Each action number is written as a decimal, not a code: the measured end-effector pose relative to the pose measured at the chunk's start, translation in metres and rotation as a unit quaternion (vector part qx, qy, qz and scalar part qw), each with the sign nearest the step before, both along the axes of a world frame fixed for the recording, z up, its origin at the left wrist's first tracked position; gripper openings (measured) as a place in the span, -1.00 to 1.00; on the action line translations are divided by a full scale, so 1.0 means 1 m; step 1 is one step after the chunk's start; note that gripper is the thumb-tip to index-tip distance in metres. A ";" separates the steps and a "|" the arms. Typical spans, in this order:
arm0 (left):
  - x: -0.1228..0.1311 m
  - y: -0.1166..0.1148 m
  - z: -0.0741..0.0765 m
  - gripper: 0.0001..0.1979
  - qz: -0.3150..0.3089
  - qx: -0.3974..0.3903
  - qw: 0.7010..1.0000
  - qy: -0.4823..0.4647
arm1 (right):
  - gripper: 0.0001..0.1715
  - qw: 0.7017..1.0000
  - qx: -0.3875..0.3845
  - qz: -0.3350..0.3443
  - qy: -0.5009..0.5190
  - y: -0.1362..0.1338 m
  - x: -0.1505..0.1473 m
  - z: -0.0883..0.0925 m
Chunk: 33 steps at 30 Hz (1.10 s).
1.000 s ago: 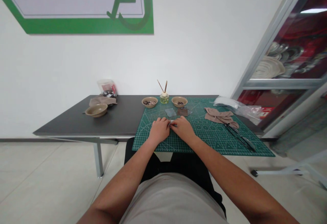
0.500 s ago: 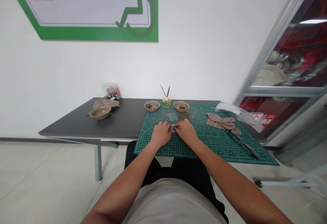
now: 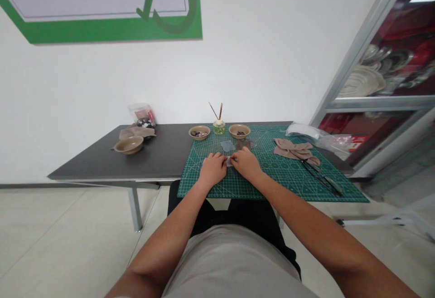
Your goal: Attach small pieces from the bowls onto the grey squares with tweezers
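Note:
My left hand (image 3: pixel 213 170) and my right hand (image 3: pixel 247 163) meet over the near middle of a green cutting mat (image 3: pixel 285 182). Between them is a small pale sheer piece (image 3: pixel 229 162), perhaps a little pouch, pinched at its left and right edges by my curled fingers. The fingertips cover much of it. Just beyond lie a flat grey-blue sheer piece (image 3: pixel 227 146) and a brown sheer piece (image 3: pixel 243 144). Farther back stand two tan bowls, the left bowl (image 3: pixel 199 133) and the right bowl (image 3: pixel 239 131), each with small dark and pale bits.
A glass bottle with sticks (image 3: pixel 219 127) stands between the bowls. Rightward are a crumpled brown cloth (image 3: pixel 292 149), dark-handled scissors-like tool (image 3: pixel 322 179) and clear plastic bag (image 3: pixel 319 138). On the dark table (image 3: pixel 163 157) at left sit another tan bowl (image 3: pixel 129 145) and a plastic tub (image 3: pixel 142 113).
The view has shifted slightly, so the table and mat appear a little higher. Both hands stay on the small pale sheer piece, with small finger movements.

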<state>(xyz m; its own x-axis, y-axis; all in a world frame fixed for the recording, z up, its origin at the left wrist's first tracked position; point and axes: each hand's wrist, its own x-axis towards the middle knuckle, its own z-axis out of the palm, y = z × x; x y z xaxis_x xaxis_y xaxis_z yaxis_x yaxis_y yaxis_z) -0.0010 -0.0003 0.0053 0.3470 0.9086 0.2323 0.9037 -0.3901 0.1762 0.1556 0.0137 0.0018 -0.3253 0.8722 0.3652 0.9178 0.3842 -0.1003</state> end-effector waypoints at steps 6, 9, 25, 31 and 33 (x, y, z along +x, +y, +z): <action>0.000 0.001 -0.003 -0.70 -0.001 0.009 1.000 0.000 | -0.76 0.999 0.001 0.038 0.014 -0.018 0.000 -0.003; 0.000 0.001 -0.003 -0.70 -0.004 0.018 1.000 -0.012 | -0.76 0.999 -0.002 0.047 0.015 -0.011 -0.002 -0.001; -0.001 0.003 -0.007 -0.71 -0.014 0.034 0.999 -0.029 | -0.77 0.998 0.003 0.048 0.046 -0.006 -0.005 -0.001; -0.001 0.002 -0.005 -0.68 -0.013 0.026 0.999 -0.020 | -0.80 0.996 -0.011 0.065 0.057 -0.003 0.012 -0.001; -0.001 0.002 -0.005 -0.68 -0.014 0.023 0.999 -0.019 | -0.82 0.996 -0.015 0.056 0.062 -0.002 0.015 0.000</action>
